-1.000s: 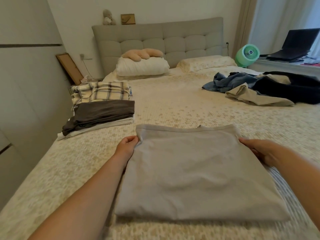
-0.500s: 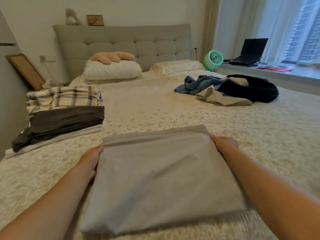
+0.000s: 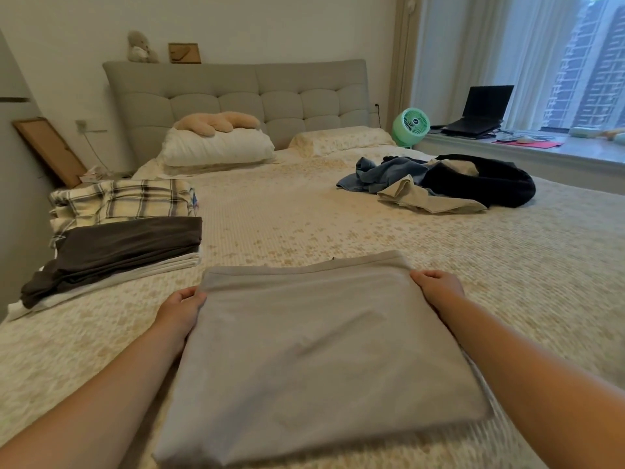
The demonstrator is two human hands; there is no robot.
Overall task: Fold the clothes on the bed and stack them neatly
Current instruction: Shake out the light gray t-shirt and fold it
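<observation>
Unfolded clothes (image 3: 439,184) beyond folded stack (image 3: 115,238)

Open bedspread (image 3: 304,218) runs from the folded grey garment (image 3: 314,346) toward twelve o'clock, up to the pillows (image 3: 216,148). At ten o'clock the stack of folded clothes (image 3: 115,242) blocks the left edge. At two o'clock the heap of unfolded clothes (image 3: 439,182) stands in the way. Bare cover lies at three o'clock.

No legible text; fan (image 3: 410,126) badge unreadable.
</observation>
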